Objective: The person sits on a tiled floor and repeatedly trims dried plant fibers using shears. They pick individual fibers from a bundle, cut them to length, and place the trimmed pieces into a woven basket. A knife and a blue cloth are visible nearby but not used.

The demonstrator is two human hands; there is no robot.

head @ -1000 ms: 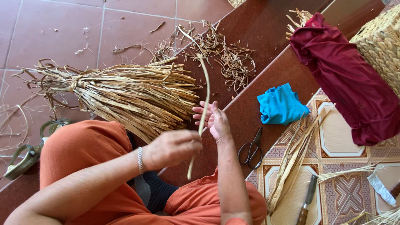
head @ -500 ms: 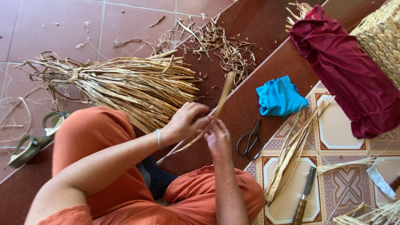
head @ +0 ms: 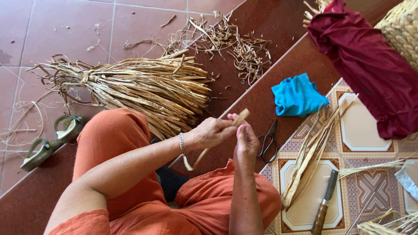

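Observation:
I sit on the floor in orange clothes and hold one dried plant strip (head: 240, 117) between both hands. My left hand (head: 210, 132) grips its middle, with a bracelet on that wrist. My right hand (head: 246, 141) is pressed against the strip just below its upper end. The strip's lower end (head: 196, 159) hangs down toward my lap. A large tied bundle of the same dried stalks (head: 143, 93) lies on the floor just left of my hands.
Black scissors (head: 267, 140) lie right of my hands, with a blue cloth (head: 298, 95) beyond them. Loose strips (head: 311, 152) and a wooden-handled knife (head: 325, 202) rest on patterned tiles. A dark red cloth (head: 370, 65) drapes at top right. Sandals (head: 52, 139) lie left; scraps (head: 239, 43) litter the step.
The strip stood nearly upright a second ago, held mainly by my right hand. My left hand has come up and gripped it, and the strip now lies slanted and shorter between both hands.

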